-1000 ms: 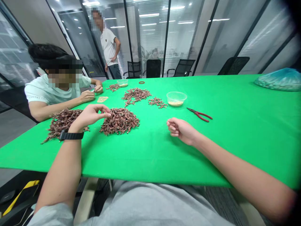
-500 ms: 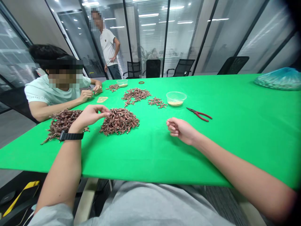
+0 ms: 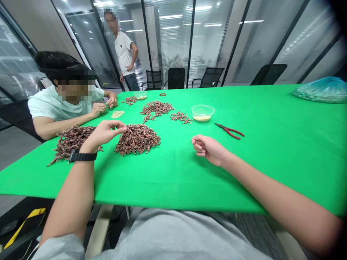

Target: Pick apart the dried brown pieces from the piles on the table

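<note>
My left hand point(image 3: 107, 133), with a dark watch band on its wrist, is over the upper left edge of a heap of small brown, twisted pieces point(image 3: 138, 140). Its thumb and forefinger are pinched together; anything between them is too small to make out. A second heap of brown pieces point(image 3: 72, 142) lies partly behind that hand and wrist. My right hand point(image 3: 206, 148) is held closed above the green cloth, fingers curled in and thumb against the forefinger; whatever it may hold is hidden. Beyond it are a clear plastic bowl point(image 3: 203, 112) with pale grains in it and red-handled pliers point(image 3: 230, 131).
Farther back lie more brown pieces point(image 3: 155, 109), a small cluster point(image 3: 181, 117), pale grains point(image 3: 117, 114), another bowl point(image 3: 140, 95) and a reddish ring point(image 3: 162, 94). A co-worker point(image 3: 65, 104) sits at left. A bluish bag point(image 3: 322, 92) rests at the far right on the green-covered table point(image 3: 271, 151).
</note>
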The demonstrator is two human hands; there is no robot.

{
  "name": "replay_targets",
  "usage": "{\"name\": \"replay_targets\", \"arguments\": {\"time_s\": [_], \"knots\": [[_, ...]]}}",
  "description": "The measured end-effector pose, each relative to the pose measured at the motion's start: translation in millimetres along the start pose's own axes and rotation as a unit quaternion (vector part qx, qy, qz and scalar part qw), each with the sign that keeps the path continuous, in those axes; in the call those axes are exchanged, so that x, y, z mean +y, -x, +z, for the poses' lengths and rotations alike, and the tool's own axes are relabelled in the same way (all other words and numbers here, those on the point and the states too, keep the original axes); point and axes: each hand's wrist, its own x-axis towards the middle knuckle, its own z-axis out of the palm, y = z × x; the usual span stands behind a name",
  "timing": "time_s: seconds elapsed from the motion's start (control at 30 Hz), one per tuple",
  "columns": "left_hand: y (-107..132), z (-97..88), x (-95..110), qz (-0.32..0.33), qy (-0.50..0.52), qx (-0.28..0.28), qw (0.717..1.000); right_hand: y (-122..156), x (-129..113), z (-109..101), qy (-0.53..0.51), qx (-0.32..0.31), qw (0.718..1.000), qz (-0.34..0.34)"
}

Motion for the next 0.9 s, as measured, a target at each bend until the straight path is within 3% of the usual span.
{"name": "replay_targets", "arguments": {"time_s": [0.53,0.77,0.9], "knots": [[1.5,0.4,4.7,-0.009,-0.005,0.012,1.000,0.1,0.6,-0.5,0.005,-0.002,1.000,-0.004],[2.1,4.9,7.7,-0.062,-0.036,0.119,0.990,-1.0,1.8,0.3,0.014,0.001,1.000,-0.003],[-2.1,12.9,4.3,-0.071,-0.031,0.192,0.978,-2.9,-8.5,-8.6,0.043,0.018,0.998,-0.041]]}}
